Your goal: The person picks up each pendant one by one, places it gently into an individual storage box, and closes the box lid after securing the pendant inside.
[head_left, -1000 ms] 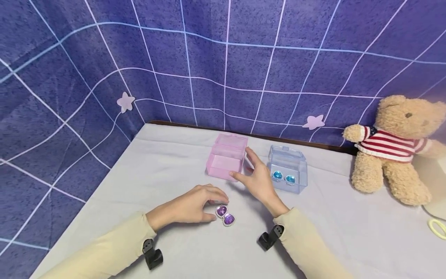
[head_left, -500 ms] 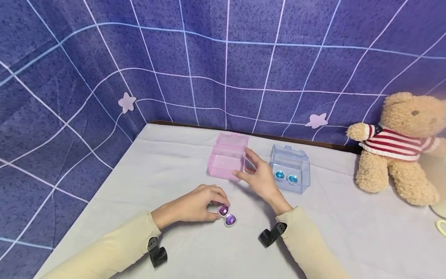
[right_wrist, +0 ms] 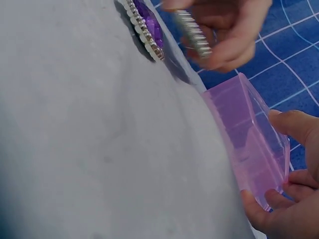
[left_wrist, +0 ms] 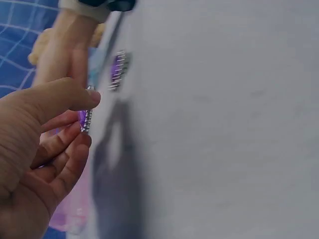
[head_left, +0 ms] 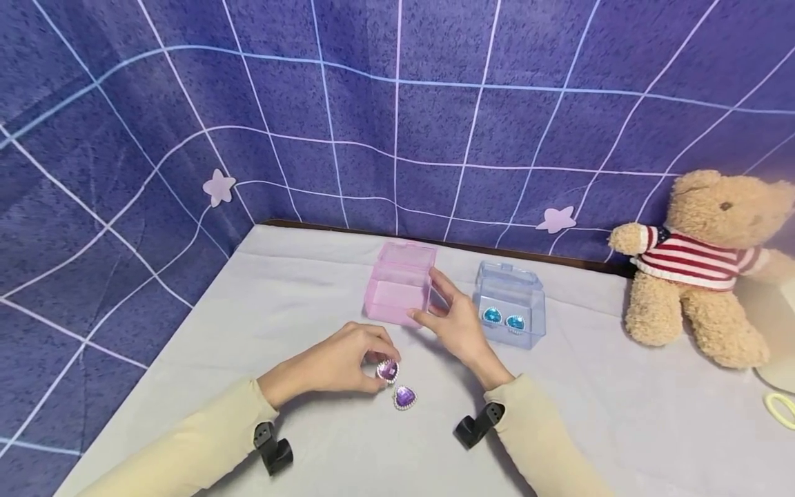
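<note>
Purple gem (head_left: 388,371) now off cloth (head_left: 366,449) (white)

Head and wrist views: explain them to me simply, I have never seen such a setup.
There is no robot here: a person works bare-handed. The wide picture comes from a camera worn on the head; the two close ones come from small black cameras, one on each wrist. On the white cloth stand an open pink box and an open blue box with two blue gems inside. One purple gem lies nearer the person, and a teddy bear sits off to the right. The left hand pinches a second purple gem, while the right hand holds the pink box.
</note>
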A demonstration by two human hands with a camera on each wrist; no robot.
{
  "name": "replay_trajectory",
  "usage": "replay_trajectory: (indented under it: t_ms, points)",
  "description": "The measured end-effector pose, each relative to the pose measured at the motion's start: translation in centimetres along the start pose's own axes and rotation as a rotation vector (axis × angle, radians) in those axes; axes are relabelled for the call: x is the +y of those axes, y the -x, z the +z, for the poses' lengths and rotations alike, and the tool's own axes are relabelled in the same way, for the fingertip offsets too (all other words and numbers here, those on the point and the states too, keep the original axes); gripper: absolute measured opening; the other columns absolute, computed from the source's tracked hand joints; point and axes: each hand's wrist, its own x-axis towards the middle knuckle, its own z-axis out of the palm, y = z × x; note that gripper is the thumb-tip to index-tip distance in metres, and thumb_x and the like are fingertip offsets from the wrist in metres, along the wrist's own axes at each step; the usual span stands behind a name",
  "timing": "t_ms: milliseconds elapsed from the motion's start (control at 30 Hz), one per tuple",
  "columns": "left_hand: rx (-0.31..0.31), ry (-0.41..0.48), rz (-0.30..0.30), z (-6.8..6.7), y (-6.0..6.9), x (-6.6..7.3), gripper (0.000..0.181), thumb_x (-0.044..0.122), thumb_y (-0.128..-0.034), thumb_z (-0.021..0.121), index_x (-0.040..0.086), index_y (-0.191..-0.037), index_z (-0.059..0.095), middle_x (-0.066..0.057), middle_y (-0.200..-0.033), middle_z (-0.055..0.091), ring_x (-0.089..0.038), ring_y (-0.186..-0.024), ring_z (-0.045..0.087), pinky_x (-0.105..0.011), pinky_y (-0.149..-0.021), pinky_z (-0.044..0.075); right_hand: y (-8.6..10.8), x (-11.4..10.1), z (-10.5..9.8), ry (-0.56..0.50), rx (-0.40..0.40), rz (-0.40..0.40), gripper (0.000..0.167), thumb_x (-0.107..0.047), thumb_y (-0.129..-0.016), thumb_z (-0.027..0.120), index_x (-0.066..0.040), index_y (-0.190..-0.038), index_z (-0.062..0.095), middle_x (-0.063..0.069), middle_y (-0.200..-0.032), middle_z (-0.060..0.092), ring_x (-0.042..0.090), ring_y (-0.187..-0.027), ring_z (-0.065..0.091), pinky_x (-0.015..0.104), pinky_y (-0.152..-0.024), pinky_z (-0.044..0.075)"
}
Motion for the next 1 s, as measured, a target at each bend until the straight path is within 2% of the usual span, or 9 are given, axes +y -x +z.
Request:
replay_trajectory:
  t_ms: [67, 233, 400, 600, 833, 1000]
  points:
    - [0.035, -0.004, -0.003, -0.9, -0.2, 0.2, 0.032, 0.016, -0.0704, 0.080, 0.011, -0.102, 0.075, 0.007, -0.093, 0.067, -0.006, -0.080, 0.059, -0.020, -0.074, 0.052, -0.2, 0.9, 0.1, 0.000, 0.012, -0.009, 0.082, -0.008, -0.079, 0.078, -0.002, -0.148, 0.034, 0.012, -0.156, 0.033, 0.027, -0.141, 0.037, 0.036, -0.104, 0.046]
    - [0.101, -0.027, -0.015, -3.0, -1.2, 0.6, 0.035, 0.016, -0.0702, 0.080, 0.009, -0.104, 0.074, 0.006, -0.095, 0.068, -0.007, -0.082, 0.062, -0.024, -0.076, 0.054, -0.1, 1.0, 0.3, -0.030, 0.009, 0.008, 0.083, -0.007, -0.079, 0.077, -0.004, -0.149, 0.033, 0.010, -0.157, 0.032, 0.026, -0.142, 0.036, 0.033, -0.104, 0.046]
    - [0.158, -0.038, -0.013, -4.5, -3.5, 0.5, 0.033, 0.013, -0.0699, 0.080, 0.008, -0.102, 0.074, 0.002, -0.096, 0.070, -0.010, -0.083, 0.065, -0.023, -0.077, 0.055, -0.2, 1.1, 0.2, -0.049, 0.014, -0.002, 0.081, -0.003, -0.079, 0.076, -0.002, -0.148, 0.033, 0.011, -0.157, 0.032, 0.027, -0.141, 0.037, 0.033, -0.103, 0.046]
    - [0.233, -0.076, -0.028, -5.7, -6.0, -0.4, 0.031, 0.012, -0.0700, 0.080, 0.007, -0.101, 0.075, -0.002, -0.094, 0.071, -0.014, -0.082, 0.067, -0.026, -0.076, 0.056, -0.2, 1.0, 0.1, -0.053, 0.000, -0.008, 0.081, -0.004, -0.080, 0.075, 0.000, -0.148, 0.032, 0.014, -0.157, 0.031, 0.028, -0.143, 0.034, 0.035, -0.105, 0.045]
    - [0.197, -0.116, -0.110, -5.2, -8.0, -2.2, 0.023, 0.013, -0.0690, 0.080, 0.009, -0.092, 0.076, -0.002, -0.085, 0.070, -0.015, -0.079, 0.064, -0.025, -0.073, 0.053, -0.2, 0.9, 0.1, -0.061, -0.007, 0.001, 0.081, -0.004, -0.081, 0.075, -0.001, -0.149, 0.031, 0.014, -0.157, 0.030, 0.026, -0.143, 0.033, 0.035, -0.105, 0.044]
    - [0.128, -0.122, -0.135, -4.3, -8.9, -2.9, 0.021, 0.017, -0.0697, 0.081, 0.011, -0.089, 0.077, -0.001, -0.083, 0.071, -0.014, -0.078, 0.063, -0.026, -0.074, 0.052, -0.2, 0.9, 0.1, -0.061, -0.009, 0.004, 0.081, -0.002, -0.080, 0.074, 0.000, -0.148, 0.031, 0.012, -0.158, 0.029, 0.026, -0.143, 0.033, 0.035, -0.105, 0.045]
